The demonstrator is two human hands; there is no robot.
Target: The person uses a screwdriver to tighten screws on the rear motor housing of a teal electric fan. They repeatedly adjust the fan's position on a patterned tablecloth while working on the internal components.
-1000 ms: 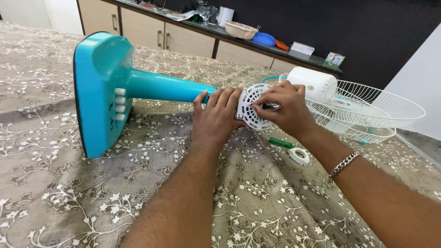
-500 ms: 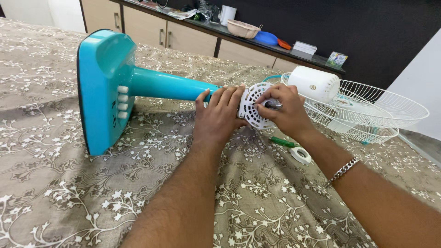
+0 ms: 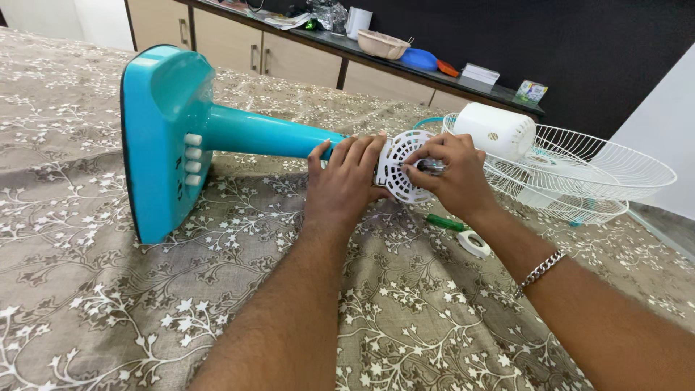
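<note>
A turquoise table fan lies on its side on a patterned cloth, its square base (image 3: 163, 137) at the left and its stem (image 3: 264, 135) running right. My left hand (image 3: 346, 181) clasps the upper end of the stem behind a round white slotted cover (image 3: 396, 164). My right hand (image 3: 452, 174) pinches something small and dark at the cover's right side. The white motor housing (image 3: 494, 130) and the white wire fan guard (image 3: 583, 170) lie just beyond my right hand.
A green-handled tool (image 3: 447, 222) and a white ring-shaped part (image 3: 475, 243) lie on the cloth (image 3: 108, 289) below my right wrist. A dark counter (image 3: 463, 87) at the back holds bowls, a plate and small boxes above wooden cabinets (image 3: 239, 51).
My hands and the fan have stayed put, only the view has shifted slightly. My right fingers have shifted a little on the white cover.
</note>
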